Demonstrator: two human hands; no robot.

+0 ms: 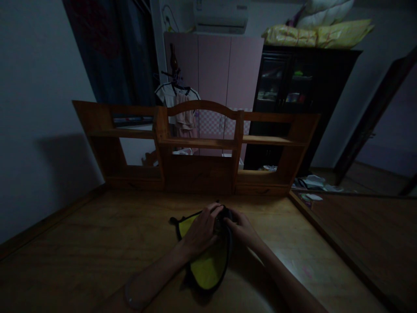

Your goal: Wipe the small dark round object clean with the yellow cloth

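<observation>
A yellow cloth with dark edging lies on the wooden desk, in front of me. My left hand rests on its upper part with fingers curled over a dark bunched part at the cloth's top. My right hand meets it from the right, fingers pinched on the same dark part. Both forearms stretch in from the bottom edge. The room is dim, so what the dark part is stays unclear.
A low wooden shelf unit stands along the desk's back edge. Behind it are a pink wardrobe, hanging clothes and a dark glass-door cabinet with bedding on top. Papers lie at the right.
</observation>
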